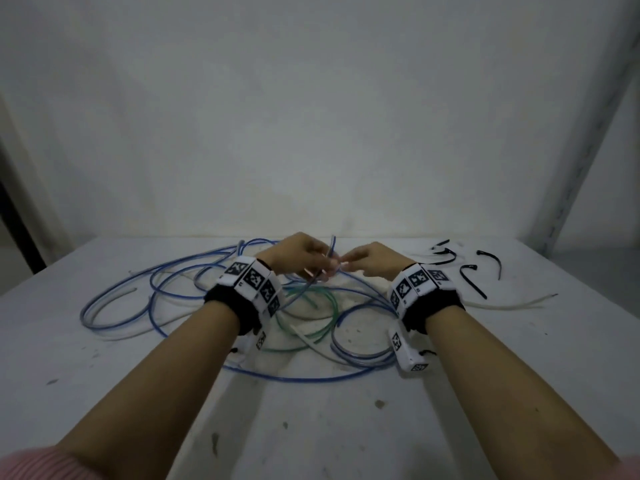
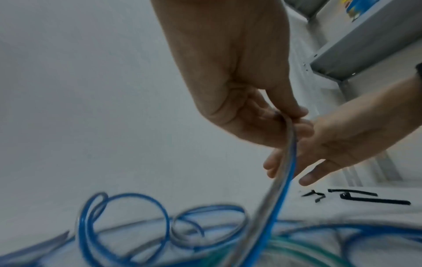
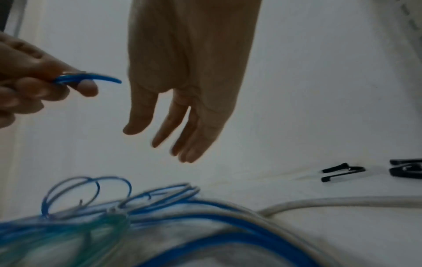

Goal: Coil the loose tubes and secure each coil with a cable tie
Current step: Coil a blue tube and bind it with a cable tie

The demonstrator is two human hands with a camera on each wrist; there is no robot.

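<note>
Head view, left hand (image 1: 298, 252) pinching blue tube (image 1: 330, 249), wristband markers (image 1: 254, 278) unreadable

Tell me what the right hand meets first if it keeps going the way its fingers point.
Probably the left hand and the blue tube it pinches: the right hand, fingers straight and empty, points leftward at them. The gap is unclear.

The long bendy plastic tubes (image 1: 180, 271) in the pile are mostly blue. One thin soft tube (image 1: 327, 318) is green. Another tube (image 1: 509, 305) is pale, whitish and see-through. The little curved plastic cable ties (image 1: 472, 280) are black. The flat table top (image 1: 346, 427) is white with small dark spots on it. The wrist bands (image 1: 254, 284) are black cloth with white blocks that have black square patterns. A bit of fuzzy sleeve (image 1: 38, 462) is pink.
</note>
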